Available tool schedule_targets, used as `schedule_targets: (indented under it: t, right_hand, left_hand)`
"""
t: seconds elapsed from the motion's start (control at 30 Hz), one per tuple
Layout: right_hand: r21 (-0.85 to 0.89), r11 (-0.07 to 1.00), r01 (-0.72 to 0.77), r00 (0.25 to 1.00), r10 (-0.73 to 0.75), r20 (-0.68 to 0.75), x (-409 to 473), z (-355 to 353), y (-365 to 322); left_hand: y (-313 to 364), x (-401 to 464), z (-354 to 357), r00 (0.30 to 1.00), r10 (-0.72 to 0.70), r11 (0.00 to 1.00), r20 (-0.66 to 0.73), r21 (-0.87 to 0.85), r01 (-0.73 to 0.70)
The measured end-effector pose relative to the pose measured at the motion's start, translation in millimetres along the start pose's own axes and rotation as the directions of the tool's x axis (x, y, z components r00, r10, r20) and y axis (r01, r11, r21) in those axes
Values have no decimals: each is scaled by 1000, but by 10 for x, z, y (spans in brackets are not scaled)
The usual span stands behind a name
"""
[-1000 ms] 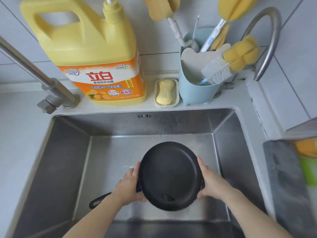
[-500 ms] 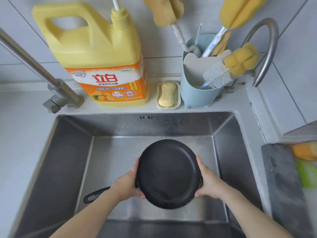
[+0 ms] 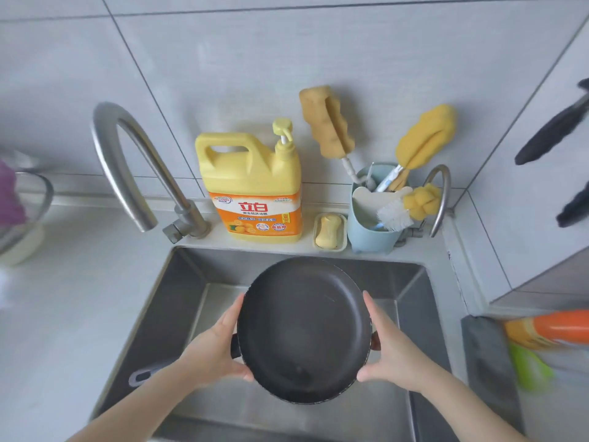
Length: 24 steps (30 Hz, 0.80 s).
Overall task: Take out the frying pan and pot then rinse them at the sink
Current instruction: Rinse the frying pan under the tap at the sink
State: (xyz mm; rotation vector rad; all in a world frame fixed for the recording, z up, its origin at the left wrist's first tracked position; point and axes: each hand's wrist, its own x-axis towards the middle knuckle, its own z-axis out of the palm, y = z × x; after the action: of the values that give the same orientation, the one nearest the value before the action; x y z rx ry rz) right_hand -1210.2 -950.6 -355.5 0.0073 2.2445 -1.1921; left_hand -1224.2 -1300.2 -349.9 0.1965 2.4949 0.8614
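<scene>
A black frying pan (image 3: 302,327) hangs over the steel sink (image 3: 165,314), its inside facing me. Its dark handle (image 3: 145,374) sticks out to the lower left, behind my left wrist. My left hand (image 3: 213,349) grips the pan's left rim, thumb on the near edge. My right hand (image 3: 390,352) grips the right rim the same way. No pot is in view. The tall curved tap (image 3: 127,167) stands at the sink's back left; no water runs from it.
On the ledge behind the sink stand a yellow detergent jug (image 3: 255,193), a soap dish (image 3: 330,231) and a blue holder (image 3: 373,224) of sponge brushes. A smaller tap (image 3: 441,199) curves at the back right. A bowl (image 3: 22,215) sits far left; an orange bottle (image 3: 548,328) lies right.
The pan has been lifted higher over the sink with both hands still on its rim. The view has pulled back and up, bringing the whole tap and wall into sight.
</scene>
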Motion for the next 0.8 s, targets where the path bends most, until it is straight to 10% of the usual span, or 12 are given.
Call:
schedule_targets:
  t: [0.47, 0.8]
  right_hand:
    - [-166, 940, 298, 914, -331, -236, -694, -439, -945]
    - [-406, 790, 460, 683, -607, -407, -1050, -655, -1488]
  left_hand:
    - [728, -790, -595, 864, 238, 970, -445, 158, -186]
    - [1155, -1065, -1019, 619, 447, 878, -646, 448, -166]
